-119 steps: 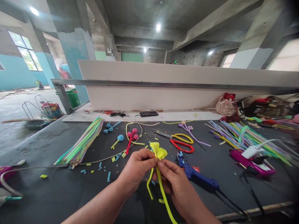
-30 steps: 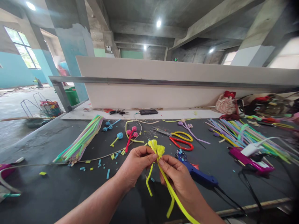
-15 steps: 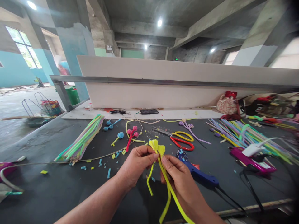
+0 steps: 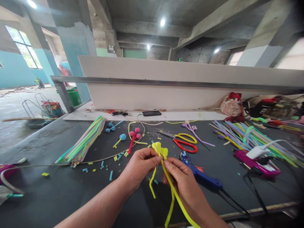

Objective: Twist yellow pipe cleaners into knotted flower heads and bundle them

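Note:
Both hands hold a yellow pipe-cleaner flower (image 4: 160, 150) above the dark table (image 4: 59, 190). My left hand (image 4: 140, 167) pinches it just under the fluffy yellow head. My right hand (image 4: 182, 183) pinches the stem from the right, and the long yellow strands (image 4: 174, 198) run down across its palm toward the bottom edge. A shorter yellow end hangs between the two hands.
Red and yellow scissors (image 4: 184, 142) and a blue glue gun (image 4: 201, 179) lie just beyond my hands. Bundles of coloured pipe cleaners lie at left (image 4: 83, 144) and right (image 4: 251, 136). Finished small flowers (image 4: 131, 137), cut scraps, a pink glue gun (image 4: 256, 163) and a phone (image 4: 151, 113) are also there.
Over the last second my right hand has slid a little along the stem and the loose yellow strands have swung lower and leftward. My left hand keeps its pinch in the same place.

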Demonstrator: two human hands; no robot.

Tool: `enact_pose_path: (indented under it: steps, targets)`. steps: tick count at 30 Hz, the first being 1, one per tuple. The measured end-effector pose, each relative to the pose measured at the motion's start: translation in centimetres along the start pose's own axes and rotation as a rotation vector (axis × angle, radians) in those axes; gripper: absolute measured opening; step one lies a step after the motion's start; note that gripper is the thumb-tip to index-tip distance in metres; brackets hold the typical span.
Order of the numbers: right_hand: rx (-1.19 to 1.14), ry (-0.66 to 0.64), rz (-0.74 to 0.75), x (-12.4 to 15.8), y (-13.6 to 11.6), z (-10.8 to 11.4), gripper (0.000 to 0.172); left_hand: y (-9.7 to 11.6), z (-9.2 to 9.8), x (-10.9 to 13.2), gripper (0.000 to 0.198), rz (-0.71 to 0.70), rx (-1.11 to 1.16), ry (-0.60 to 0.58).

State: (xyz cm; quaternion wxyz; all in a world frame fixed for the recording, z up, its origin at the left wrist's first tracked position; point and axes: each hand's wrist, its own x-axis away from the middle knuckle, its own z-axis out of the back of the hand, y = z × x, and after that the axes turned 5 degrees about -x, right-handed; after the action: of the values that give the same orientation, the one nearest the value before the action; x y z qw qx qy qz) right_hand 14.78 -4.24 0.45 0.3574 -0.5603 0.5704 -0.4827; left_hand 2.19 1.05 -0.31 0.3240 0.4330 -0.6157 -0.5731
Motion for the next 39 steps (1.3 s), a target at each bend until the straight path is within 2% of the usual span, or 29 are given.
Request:
enact_pose_path:
  steps: [13,18,23,31,35,39]
  targets:
    - [-0.03,0.005,-0.006,0.0,-0.1,0.1,0.031,0.3,-0.1,0.0,0.019,0.041,0.03,0.002]
    - [0.031,-0.014,0.031,-0.2,0.4,0.5,0.029,0.6,-0.2,0.0,0.019,0.023,-0.032,0.007]
    - [0.201,-0.027,0.109,-0.3,1.0,1.0,0.034,0.4,-0.1,0.0,0.02,0.021,-0.083,0.028]
    - [0.307,-0.024,0.175,-0.2,-0.3,0.5,0.035,-0.4,-0.3,-0.2,0.012,-0.099,-0.158,0.09]
    - [0.357,-0.014,0.248,-0.3,-0.3,0.5,0.034,-0.4,-0.4,0.0,0.009,-0.174,-0.289,0.108]
    - [0.317,-0.053,0.235,-0.3,0.0,0.4,0.031,0.0,-0.5,0.2,0.006,-0.226,-0.394,0.126]
